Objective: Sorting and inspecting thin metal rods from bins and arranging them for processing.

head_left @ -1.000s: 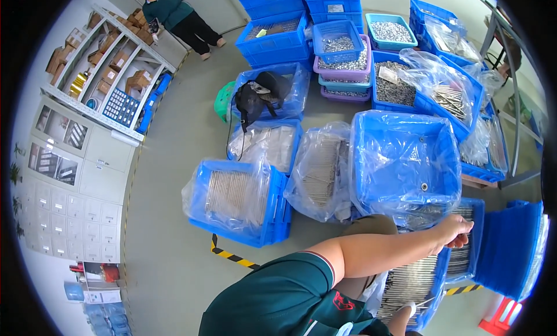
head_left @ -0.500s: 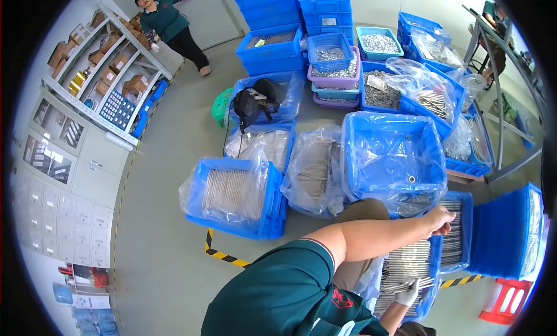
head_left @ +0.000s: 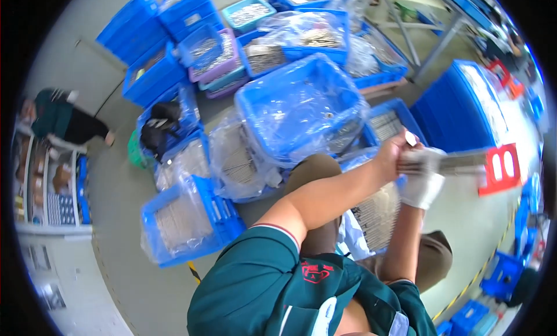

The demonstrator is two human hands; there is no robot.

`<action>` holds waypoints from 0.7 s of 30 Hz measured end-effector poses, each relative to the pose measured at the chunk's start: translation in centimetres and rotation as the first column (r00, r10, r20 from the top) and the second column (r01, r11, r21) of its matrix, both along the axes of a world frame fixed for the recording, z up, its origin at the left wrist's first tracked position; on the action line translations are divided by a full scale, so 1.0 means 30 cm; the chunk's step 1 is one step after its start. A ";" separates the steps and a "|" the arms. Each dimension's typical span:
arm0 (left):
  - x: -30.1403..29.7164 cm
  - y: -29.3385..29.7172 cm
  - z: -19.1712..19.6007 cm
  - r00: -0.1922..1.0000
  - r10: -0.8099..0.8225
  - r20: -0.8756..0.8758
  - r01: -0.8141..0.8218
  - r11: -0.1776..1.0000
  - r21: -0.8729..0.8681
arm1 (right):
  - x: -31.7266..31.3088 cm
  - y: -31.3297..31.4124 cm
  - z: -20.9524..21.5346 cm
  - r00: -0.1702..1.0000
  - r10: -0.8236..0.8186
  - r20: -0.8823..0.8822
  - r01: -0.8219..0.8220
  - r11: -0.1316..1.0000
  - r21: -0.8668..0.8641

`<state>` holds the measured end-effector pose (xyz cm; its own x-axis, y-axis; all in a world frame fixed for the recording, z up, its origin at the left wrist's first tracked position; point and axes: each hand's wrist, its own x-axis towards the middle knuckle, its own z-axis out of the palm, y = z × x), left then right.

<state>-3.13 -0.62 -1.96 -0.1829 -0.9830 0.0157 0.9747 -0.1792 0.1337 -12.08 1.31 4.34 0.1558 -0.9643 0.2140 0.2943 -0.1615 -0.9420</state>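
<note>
A bundle of thin metal rods [head_left: 461, 164], smeared by motion, sticks out rightward from between my two hands. My right hand [head_left: 423, 182], in a white glove, is wrapped round the bundle. My bare left hand [head_left: 394, 153] is closed at the bundle's left end, touching the gloved hand; its fingertips are partly hidden. Below them, between my knees, lies a plastic-lined bin of rods [head_left: 378, 220] in rows. Just beyond my hands is a blue bin [head_left: 400, 107] with more rods.
A large blue bin [head_left: 246, 101] lined with clear plastic stands ahead. Left of it are bagged rods [head_left: 238, 165] and another rod-filled bin [head_left: 217, 211]. Stacked blue bins [head_left: 447, 113] and a red stool [head_left: 502, 168] are at the right. A person [head_left: 55, 118] stands far left.
My view has swung to the right. The gloved right hand has risen from the bin with a bundle of rods, and my left hand has come together with it.
</note>
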 end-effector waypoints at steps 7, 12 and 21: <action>-0.014 -0.023 -0.042 1.000 -0.017 0.007 0.016 0.996 0.087 | 0.017 -0.018 -0.060 0.997 0.067 -0.036 -0.062 0.989 0.132; 0.067 -0.016 -0.010 0.934 0.126 0.335 -0.201 0.959 0.199 | -0.149 -0.002 -0.051 0.956 0.291 0.041 -0.280 0.861 0.425; 0.113 0.004 0.011 0.897 0.039 0.440 -0.162 0.955 0.247 | -0.376 0.004 -0.099 0.764 0.585 0.271 -0.629 0.583 0.514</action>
<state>0.27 -0.50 -1.63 -0.0112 -0.9509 -0.3094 0.8485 -0.1728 0.5002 -23.37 1.42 1.36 0.7562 -0.5918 -0.2793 0.1922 0.6089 -0.7696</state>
